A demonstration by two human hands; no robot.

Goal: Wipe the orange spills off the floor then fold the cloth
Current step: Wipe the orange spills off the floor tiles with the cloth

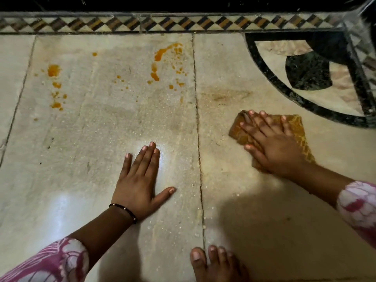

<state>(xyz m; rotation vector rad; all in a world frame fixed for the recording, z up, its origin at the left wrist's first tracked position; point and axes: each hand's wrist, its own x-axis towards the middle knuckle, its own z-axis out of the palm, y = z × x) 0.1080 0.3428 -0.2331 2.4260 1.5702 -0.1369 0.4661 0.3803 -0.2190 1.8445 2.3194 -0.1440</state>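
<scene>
Right hand flat on the cloth, fingers spread and pressing it onto the floor, well right of the orange spills. Cloth bunched into a rough diamond under the palm, brown-orange patterned, lying just right of the floor joint and below the dark curved inlay. Left hand left of that joint, palm down on bare marble, fingers straight and close together, thumb out to the side, holding nothing, only bracing. A bare foot near the joint at the bottom edge.

Orange spills untouched so far by the look of it: a long streak and droplets just left of the joint near the patterned border, smaller blotches farther left still. A faint brownish smear right of the joint, above the cloth.

Risks from here, as a judgement: dragging a bunched, possibly loaded cloth across the joint could smear orange thin over clean marble instead of lifting it; liquid could lodge in the joint itself; small outlying drops on the far left easily missed; a bracing palm or the foot on wet glossy stone could slip.
</scene>
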